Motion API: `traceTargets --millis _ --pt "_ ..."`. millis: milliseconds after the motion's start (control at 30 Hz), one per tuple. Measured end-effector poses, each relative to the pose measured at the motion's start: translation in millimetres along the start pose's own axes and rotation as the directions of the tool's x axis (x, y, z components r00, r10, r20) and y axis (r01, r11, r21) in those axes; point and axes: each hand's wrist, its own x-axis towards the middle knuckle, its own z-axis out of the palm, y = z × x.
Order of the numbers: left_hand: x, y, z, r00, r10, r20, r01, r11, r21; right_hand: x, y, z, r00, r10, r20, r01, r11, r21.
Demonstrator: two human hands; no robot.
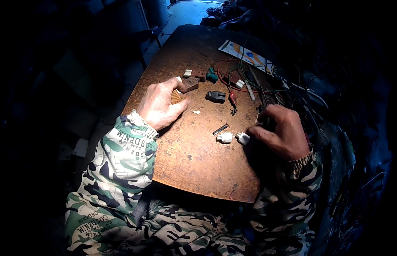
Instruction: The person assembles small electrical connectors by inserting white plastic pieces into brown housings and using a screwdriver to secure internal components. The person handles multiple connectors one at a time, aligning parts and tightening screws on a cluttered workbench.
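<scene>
My left hand (162, 102) is at the left edge of the table (198, 170), its thumb and index finger curved around a ribbed orange-brown piece (176, 97). By its fingertips lies a brown block (190, 84), with a second brown block (200, 76) behind. On the right, my right hand (284, 131) has curled fingers; shadow hides what lies between them. Its thumb points toward two small white plug-like connectors (225, 137). A short dark rod (220, 129) lies just behind these. A black connector (216, 97) rests between the hands.
Farther back are a green clip (211, 75), a red-sleeved clip (233, 100) on a wire and a brown-and-white piece (237, 81). A long printed strip (247, 57) lies at the far right. Tangled wires (309, 96) crowd the table's right side.
</scene>
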Motion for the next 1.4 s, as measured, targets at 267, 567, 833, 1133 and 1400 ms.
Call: traceTargets --millis 267,567,833,1133,1400 --pt "-5.3 -5.1 -9.0 0.993 0.009 -0.121 -0.003 0.999 0.05 4.9 -10.0 26.9 0.968 -0.213 0.131 0.22 0.974 -0.046" --pt "10.5 -16.2 -12.3 0.965 -0.223 -0.136 0.113 0.825 -0.554 5.1 -18.1 60.9 0.931 -0.364 0.022 0.364 0.931 0.013" --pt "11.9 -24.4 0.4 0.989 -0.123 -0.087 0.068 0.879 -0.472 9.9 -9.5 54.9 0.955 -0.266 0.13 0.221 0.933 0.285" --pt "-7.4 38.0 10.5 0.927 0.128 0.353 0.119 0.792 -0.598 10.0 8.9 46.2 0.99 -0.144 0.007 0.071 0.529 0.846" --pt "-14.5 27.1 31.3 0.941 0.271 0.203 -0.073 0.748 -0.659 15.7 1.1 67.1 0.972 -0.203 -0.114 0.218 0.615 0.758"
